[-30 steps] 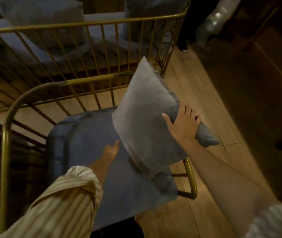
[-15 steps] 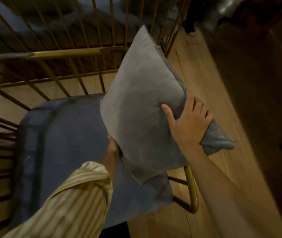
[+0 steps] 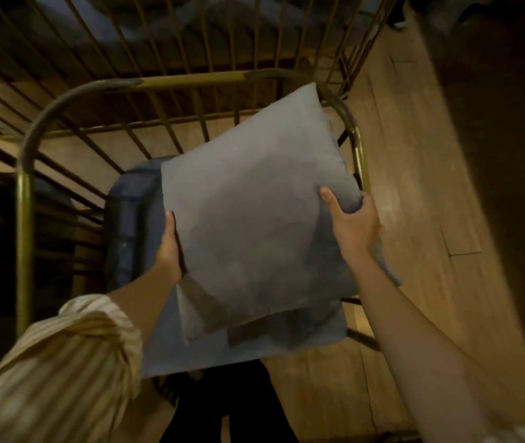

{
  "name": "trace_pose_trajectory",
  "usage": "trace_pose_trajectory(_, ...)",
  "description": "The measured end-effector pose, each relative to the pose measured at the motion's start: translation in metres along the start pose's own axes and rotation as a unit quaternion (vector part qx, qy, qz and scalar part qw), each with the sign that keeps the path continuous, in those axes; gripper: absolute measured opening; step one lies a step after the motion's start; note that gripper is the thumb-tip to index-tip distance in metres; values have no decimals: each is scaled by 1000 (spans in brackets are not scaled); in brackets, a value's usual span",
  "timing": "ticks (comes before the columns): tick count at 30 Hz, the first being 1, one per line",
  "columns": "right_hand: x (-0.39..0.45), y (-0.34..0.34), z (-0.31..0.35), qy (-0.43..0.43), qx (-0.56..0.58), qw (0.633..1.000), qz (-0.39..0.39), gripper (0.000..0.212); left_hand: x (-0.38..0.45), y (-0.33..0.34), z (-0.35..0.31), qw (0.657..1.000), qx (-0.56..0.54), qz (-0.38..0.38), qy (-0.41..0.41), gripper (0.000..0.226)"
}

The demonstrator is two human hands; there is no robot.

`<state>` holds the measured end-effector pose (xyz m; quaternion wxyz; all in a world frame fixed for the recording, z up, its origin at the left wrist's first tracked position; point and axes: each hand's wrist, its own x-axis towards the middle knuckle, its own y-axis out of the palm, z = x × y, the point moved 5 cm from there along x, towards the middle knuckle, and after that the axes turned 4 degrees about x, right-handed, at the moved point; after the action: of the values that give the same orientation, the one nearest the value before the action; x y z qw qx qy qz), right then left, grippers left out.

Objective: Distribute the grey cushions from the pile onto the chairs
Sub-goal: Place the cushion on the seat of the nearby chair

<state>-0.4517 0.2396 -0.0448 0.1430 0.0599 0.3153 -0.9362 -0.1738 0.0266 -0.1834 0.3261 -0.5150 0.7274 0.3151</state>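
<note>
The grey cushion (image 3: pixel 254 219) is held in the air above the blue seat pad (image 3: pixel 133 225) of the gold-framed chair (image 3: pixel 24 199), tilted, its top corner reaching away from both hands toward the chair's backrest rail. The left hand (image 3: pixel 168 247) clasps the cushion's left edge and the right hand (image 3: pixel 355 227) pinches its right corner, thumb on the front face. Judged from this, the cushion must travel forward and down from the grip, both hands about equally near the backrest.

Café/lounge seating: brass-frame chairs (image 3: pixel 27 199) w/ blue seat pads (image 3: pixel 133 225), wood floor (image 3: pixel 414 174).
</note>
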Motion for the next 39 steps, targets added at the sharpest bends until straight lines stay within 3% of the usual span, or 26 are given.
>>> trace_pose_trajectory(3,-27,23,-22,53,46,996,57,82,-10,-52,-2,997,19,-76,-14,115)
trace_pose_trajectory(7,-56,44,-56,90,42,988,116,75,-53,-75,-13,985,97,-145,11,101)
trace_pose_trajectory(9,-68,53,-73,105,27,981,159,82,-52,-93,-4,981,120,-152,6,109)
trace_pose_trajectory(12,-79,62,-98,134,-3,968,211,92,-51,-115,12,979,132,-157,8,96)
trace_pose_trajectory(15,-86,69,-126,164,-20,956,243,61,-48,-121,23,978,153,-142,20,76)
trace_pose_trajectory(20,-95,74,-163,182,-49,945,269,41,-37,-123,32,974,203,-96,-3,71)
trace_pose_trajectory(28,-102,82,-180,191,-66,939,280,59,-33,-128,39,969,234,-78,-19,80)
trace_pose_trajectory(32,-106,80,-154,136,-82,950,268,62,-43,-133,28,961,263,-91,4,76)
trace_pose_trajectory(34,-107,78,-129,97,-104,950,277,70,-45,-142,19,956,275,-98,23,93)
trace_pose_trajectory(35,-105,78,-121,74,-124,949,282,79,-48,-145,13,952,288,-98,31,90)
trace_pose_trajectory(37,-103,77,-94,22,-151,942,300,93,-61,-154,-2,941,313,-119,44,44)
trace_pose_trajectory(38,-106,78,-75,5,-156,937,313,91,-72,-157,-12,939,316,-126,56,25)
trace_pose_trajectory(39,-110,78,-49,-7,-158,934,320,83,-80,-160,-21,939,313,-125,64,24)
